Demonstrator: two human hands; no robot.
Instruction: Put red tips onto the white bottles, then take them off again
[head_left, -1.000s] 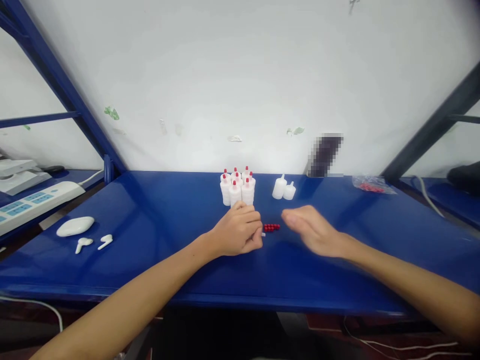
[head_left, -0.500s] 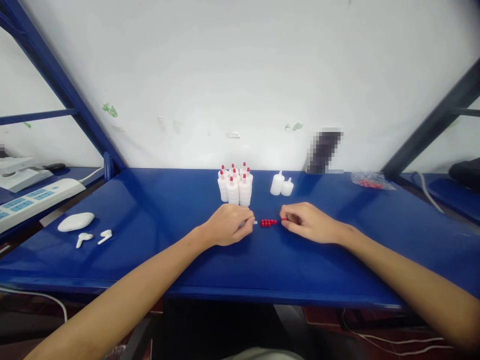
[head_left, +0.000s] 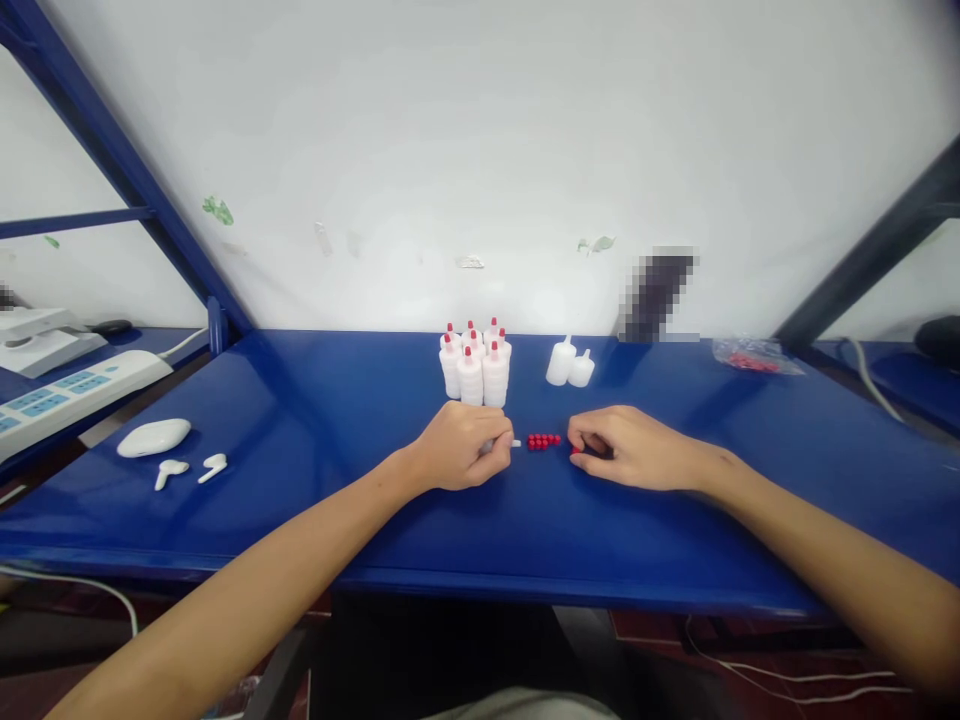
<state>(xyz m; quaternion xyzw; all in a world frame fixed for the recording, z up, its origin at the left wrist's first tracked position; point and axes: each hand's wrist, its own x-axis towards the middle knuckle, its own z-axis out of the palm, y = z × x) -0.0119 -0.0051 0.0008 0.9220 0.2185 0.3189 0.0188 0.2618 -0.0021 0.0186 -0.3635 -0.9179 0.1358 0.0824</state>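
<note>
My left hand point(head_left: 469, 447) is closed around a white squeeze bottle; only its pale nozzle point(head_left: 516, 443) pokes out to the right, the body being hidden in the fingers. Between the thumb and index finger of my right hand point(head_left: 622, 448) is a small red cap point(head_left: 575, 451), mostly covered. Several loose red caps point(head_left: 541, 441) sit in a tight group on the blue table point(head_left: 480, 545), between the two hands. Beyond my left hand stand several white bottles point(head_left: 470, 378) topped with red caps. Two uncapped white bottles point(head_left: 560, 362) stand farther back to the right.
At the left are a white earbud case point(head_left: 155, 437), two earbuds point(head_left: 214, 467) and a power strip point(head_left: 75, 392). A clear bag point(head_left: 756, 358) with red pieces lies at the back right. A dark pixelated object point(head_left: 658, 297) leans at the wall.
My right hand has come down beside the loose caps and now pinches a red cap. My left hand has turned slightly, so the bottle's nozzle shows more. The view has shifted a little.
</note>
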